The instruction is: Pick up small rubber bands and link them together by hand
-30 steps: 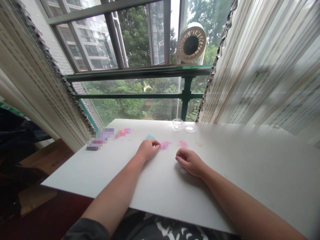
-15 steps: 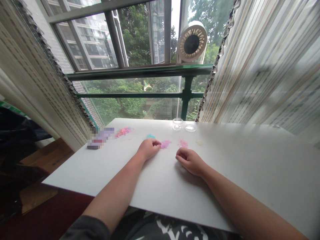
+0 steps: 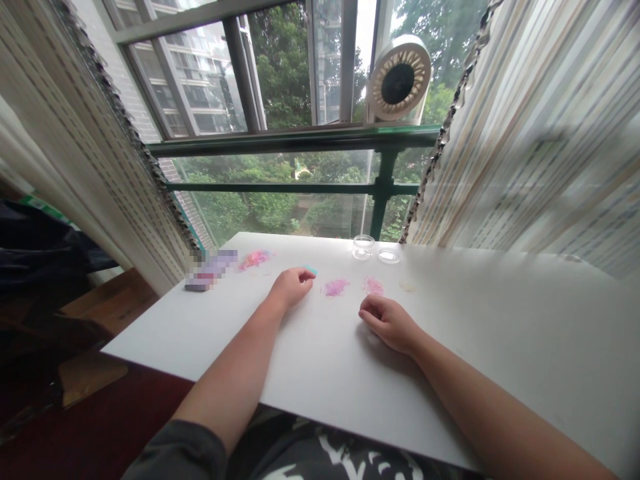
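Observation:
My left hand (image 3: 291,287) is over the table with its fingers curled together, right beside a small teal pile (image 3: 311,271) that it partly hides. What its fingertips hold, if anything, is too small to see. A purple pile of tiny thin pieces (image 3: 335,287) lies just to its right. My right hand (image 3: 390,323) rests loosely closed on its side, nearest a pink pile (image 3: 373,285); the inside of its grasp is hidden. Farther right is a faint cream pile (image 3: 407,285). A larger mixed pink, orange and blue pile (image 3: 256,259) lies at the left.
A clear round container (image 3: 363,247) and a clear shallow dish or lid (image 3: 389,257) stand near the back edge of the white table (image 3: 320,373). A blurred purple item (image 3: 210,272) lies at the left. Behind are a green railing (image 3: 300,141) and a round fan (image 3: 399,81).
My left hand has moved left from the purple pile to the teal pile, so the purple pile shows whole. My right hand keeps its pose. The view has shifted slightly.

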A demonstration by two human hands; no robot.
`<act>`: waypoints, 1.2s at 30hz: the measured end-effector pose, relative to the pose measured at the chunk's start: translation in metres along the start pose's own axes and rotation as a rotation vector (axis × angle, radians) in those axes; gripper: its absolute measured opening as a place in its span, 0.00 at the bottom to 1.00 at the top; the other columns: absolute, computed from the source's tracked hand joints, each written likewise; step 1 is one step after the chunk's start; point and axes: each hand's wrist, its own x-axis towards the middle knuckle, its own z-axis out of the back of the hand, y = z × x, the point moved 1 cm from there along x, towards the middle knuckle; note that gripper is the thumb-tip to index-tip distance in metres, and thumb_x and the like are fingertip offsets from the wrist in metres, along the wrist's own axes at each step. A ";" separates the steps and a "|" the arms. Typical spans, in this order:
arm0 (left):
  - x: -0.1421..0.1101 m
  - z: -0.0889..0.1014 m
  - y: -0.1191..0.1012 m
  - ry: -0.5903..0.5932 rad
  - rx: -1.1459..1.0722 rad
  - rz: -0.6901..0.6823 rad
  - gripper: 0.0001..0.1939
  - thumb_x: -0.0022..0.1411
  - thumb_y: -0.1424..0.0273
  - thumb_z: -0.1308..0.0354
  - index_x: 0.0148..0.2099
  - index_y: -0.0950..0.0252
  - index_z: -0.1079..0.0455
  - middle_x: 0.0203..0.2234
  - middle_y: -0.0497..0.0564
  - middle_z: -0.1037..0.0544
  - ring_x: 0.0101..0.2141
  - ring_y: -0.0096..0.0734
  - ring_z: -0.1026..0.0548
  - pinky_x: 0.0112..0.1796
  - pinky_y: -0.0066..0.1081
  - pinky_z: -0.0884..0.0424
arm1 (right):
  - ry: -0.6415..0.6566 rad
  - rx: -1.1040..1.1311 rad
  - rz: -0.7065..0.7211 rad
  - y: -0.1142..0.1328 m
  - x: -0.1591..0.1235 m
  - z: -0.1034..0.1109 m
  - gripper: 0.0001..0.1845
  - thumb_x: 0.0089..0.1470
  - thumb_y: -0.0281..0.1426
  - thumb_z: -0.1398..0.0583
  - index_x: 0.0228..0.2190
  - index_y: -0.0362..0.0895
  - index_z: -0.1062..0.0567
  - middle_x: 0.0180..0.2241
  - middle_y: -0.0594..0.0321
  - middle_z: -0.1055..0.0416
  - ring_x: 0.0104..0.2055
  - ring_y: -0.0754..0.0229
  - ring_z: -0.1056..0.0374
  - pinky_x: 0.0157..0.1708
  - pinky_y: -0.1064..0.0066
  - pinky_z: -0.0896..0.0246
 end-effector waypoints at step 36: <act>0.002 0.064 0.131 -0.218 0.285 0.339 0.15 0.50 0.68 0.47 0.41 0.62 0.27 0.36 0.51 0.23 0.37 0.33 0.27 0.37 0.27 0.32 | 0.004 -0.016 0.003 0.000 0.001 -0.002 0.06 0.49 0.31 0.46 0.23 0.42 0.33 0.18 0.68 0.39 0.21 0.66 0.44 0.22 0.75 0.51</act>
